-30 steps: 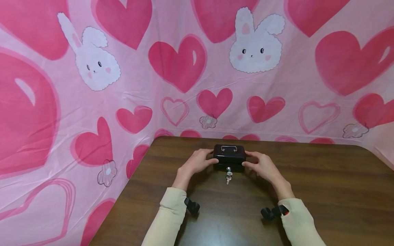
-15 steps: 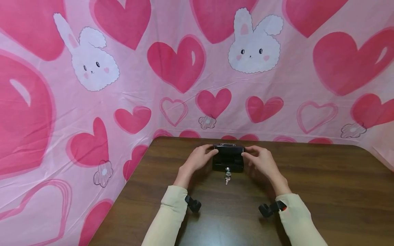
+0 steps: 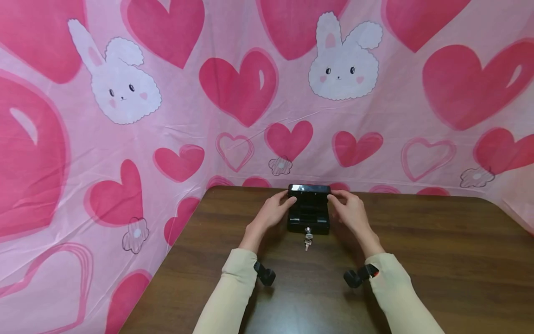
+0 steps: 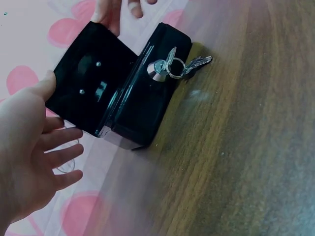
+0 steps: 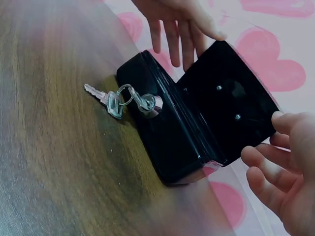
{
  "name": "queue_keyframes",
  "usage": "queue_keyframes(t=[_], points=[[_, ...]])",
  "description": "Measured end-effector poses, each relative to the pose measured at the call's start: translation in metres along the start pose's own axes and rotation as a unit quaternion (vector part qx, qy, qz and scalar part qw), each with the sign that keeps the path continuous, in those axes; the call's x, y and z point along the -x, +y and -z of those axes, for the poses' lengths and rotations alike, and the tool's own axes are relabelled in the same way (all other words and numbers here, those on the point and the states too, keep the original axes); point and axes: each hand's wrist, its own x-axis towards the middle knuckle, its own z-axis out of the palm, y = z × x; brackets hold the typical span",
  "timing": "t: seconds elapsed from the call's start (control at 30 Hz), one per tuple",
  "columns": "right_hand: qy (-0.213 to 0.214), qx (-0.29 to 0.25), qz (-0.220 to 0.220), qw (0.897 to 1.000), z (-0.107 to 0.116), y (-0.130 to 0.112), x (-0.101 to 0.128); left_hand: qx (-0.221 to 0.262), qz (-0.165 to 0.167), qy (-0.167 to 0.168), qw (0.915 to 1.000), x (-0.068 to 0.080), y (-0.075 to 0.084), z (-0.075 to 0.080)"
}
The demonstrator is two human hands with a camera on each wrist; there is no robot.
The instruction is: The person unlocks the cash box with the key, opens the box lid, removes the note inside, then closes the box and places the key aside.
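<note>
A small black cash box (image 3: 298, 227) stands on the wooden table with its lid (image 4: 88, 73) raised and tilted back. My left hand (image 3: 269, 217) pinches the lid's left edge, thumb at the inner side and fingers behind. At the opposite edge my right hand (image 3: 353, 215) holds the lid the same way. A key sits in the silver lock (image 5: 151, 105) on the box's front. From its ring hangs a second key (image 5: 106, 101). Two bright rivets show on the lid's inner face in both wrist views. The box's inside is dark.
The box stands near the far edge of the brown wooden table (image 3: 417, 250). Behind and to the left hangs a pink cloth (image 3: 233, 37) with hearts and rabbits. A black wrist camera (image 3: 265, 274) sits at each sleeve cuff.
The lid has swung from closed to upright and back, with both hands rising along its sides. Its wire handle has gone out of sight behind it in the head view.
</note>
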Motion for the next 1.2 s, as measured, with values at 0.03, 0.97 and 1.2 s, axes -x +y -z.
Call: queue_keyframes(t=[0.03, 0.97, 1.2], points=[[-0.004, 0.001, 0.003, 1.0, 0.0, 0.0, -0.001, 0.002, 0.0, -0.001, 1.0, -0.001, 0.0, -0.001], [-0.045, -0.014, -0.013, 0.999, -0.006, 0.002, -0.012, 0.004, 0.006, -0.007, 1.0, -0.011, 0.0, -0.005], [-0.049, -0.019, -0.003, 0.999, -0.003, 0.001, -0.009, -0.011, 0.001, -0.004, 0.9999, -0.008, -0.001, -0.004]])
